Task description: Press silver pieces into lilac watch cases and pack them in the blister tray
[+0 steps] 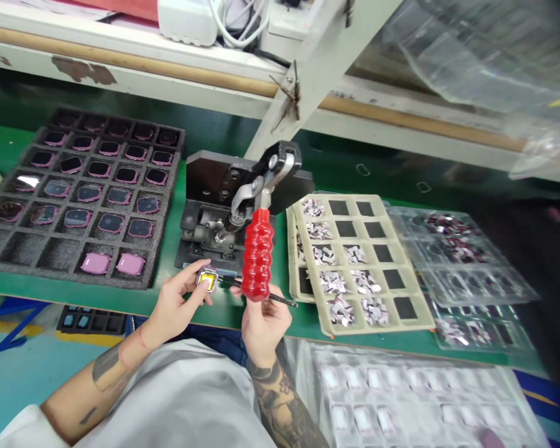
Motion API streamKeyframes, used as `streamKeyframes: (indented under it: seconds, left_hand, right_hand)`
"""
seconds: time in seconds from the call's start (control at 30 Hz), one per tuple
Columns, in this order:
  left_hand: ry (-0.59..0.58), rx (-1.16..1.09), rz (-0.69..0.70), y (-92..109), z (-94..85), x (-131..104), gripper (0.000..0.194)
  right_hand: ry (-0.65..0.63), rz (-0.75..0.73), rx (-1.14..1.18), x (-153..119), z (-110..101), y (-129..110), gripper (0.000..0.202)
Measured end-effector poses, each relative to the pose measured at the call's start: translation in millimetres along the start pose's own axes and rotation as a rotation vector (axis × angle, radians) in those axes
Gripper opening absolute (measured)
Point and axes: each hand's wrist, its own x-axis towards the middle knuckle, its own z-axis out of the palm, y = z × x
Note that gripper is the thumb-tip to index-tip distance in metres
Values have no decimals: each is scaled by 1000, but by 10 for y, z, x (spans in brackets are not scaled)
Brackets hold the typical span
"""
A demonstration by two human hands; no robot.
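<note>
My left hand [180, 302] pinches a small pink watch case [208, 271], its thumb on the yellow square inside. My right hand [264, 320] grips black tweezers [282, 300], whose tips reach left to the case's edge. Part of that hand is hidden behind the red handle [257, 255] of a black toggle press [210, 233], which stands just beyond both hands. To the left, a grey foam tray [65, 264] holds several pink watch cases with dark screens; two in its front row lie with pink backs up.
Right of the press, a cream tray [422, 320] holds small white parts and black pads. Clear plastic trays [508, 286] lie farther right. A large clear tray [415, 414] sits at the lower right. A shelf [168, 93] with a slanted post crosses behind.
</note>
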Motion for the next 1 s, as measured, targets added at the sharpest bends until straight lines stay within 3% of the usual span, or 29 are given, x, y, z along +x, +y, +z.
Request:
streamKeyframes:
  seconds: [0.1, 0.17, 0.3, 0.33, 0.37, 0.43, 0.47, 0.5, 0.53, 0.57, 0.63, 0.7, 0.77, 0.9, 1.0]
  left_hand:
    - [-7, -128, -29, 17, -4, 37, 48]
    - [47, -227, -57, 26, -7, 64, 51]
    - [166, -278, -91, -2, -18, 64, 53]
    - [168, -267, -86, -20, -22, 52, 52]
    - [162, -250, -81, -39, -25, 36, 51]
    - [149, -210, -72, -74, -32, 5, 51]
    - [147, -191, -73, -87, -35, -8, 51]
    - [146, -176, -78, -96, -39, -18, 52]
    - [147, -167, -82, -102, -42, -25, 53]
    - [152, -163, -87, -106, -46, -28, 55]
    - [154, -156, -95, -110, -54, -26, 58]
    - [142, -148, -95, -109, -59, -20, 61]
    - [122, -135, -96, -104, -59, -18, 61]
    - [96, -122, -96, -93, -57, -25, 59]
    - [82, -132, -86, -124, -67, -25, 59]
  right_hand:
    - [-65, 37, 29, -12, -40, -69, 17]
    - [-147, 71, 70, 26, -170, -204, 22]
    - [-537, 73, 49, 289, -563, -644, 40]
    - [-517, 7, -19, 380, -640, -746, 38]
    - [-394, -106, -118, 472, -695, -825, 31]
    - [11, -409, -369, 626, -737, -886, 9]
    - [151, -547, -501, 676, -731, -866, 6]
    - [176, -657, -632, 703, -712, -818, 14]
    - [86, -724, -767, 705, -687, -751, 19]
    - [-82, -741, -904, 686, -661, -676, 21]
    - [-424, -704, -1148, 614, -621, -544, 26]
    - [-597, -667, -1292, 564, -623, -494, 31]
    - [-579, -626, -1305, 611, -681, -554, 35]
    - [-353, -445, -1341, 1049, -921, -874, 32]
    - [-371, -351, -1413, 1445, -1074, -1038, 23]
